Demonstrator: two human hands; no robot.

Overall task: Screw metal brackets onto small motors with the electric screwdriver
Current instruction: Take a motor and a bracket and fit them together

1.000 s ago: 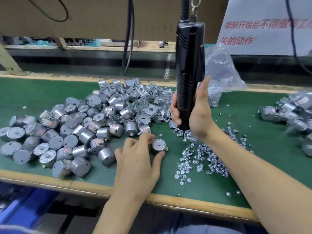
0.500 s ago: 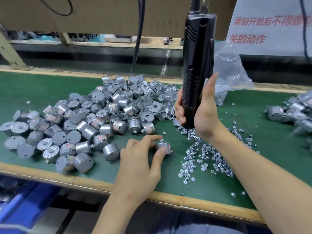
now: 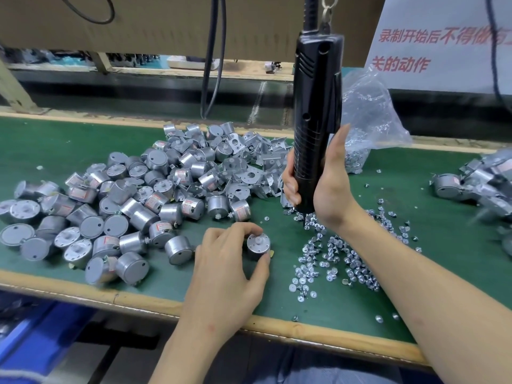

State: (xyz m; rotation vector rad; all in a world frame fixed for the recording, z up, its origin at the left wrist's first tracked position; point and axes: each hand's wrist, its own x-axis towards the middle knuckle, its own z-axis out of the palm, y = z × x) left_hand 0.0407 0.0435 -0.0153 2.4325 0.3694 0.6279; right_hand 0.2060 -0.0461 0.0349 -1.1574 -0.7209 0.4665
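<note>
View: head camera, looking down at the bench.
Electric screwdriver: hung upright from a chain; black body, with the tip pointing down into the screws.
Right hand: wrapped round the lower body of the electric screwdriver, fingers curled on its left side and thumb lying up its right side.
Left hand: below and left of the electric screwdriver, fingertips and thumb pinching one motor.
Motor: stood shaft end up on the green mat, below-left of the electric screwdriver's tip and apart from it.
Motor pile: lay well to the left of the electric screwdriver.
Brackets: loose heap just left of the electric screwdriver, beside the right hand's fingers.
Screws: scattered under the electric screwdriver's tip and to its lower right.
Plastic bag: clear, just right of the electric screwdriver and behind it, holding small metal parts.
Metal parts: far right of the electric screwdriver; too blurred to identify.
</note>
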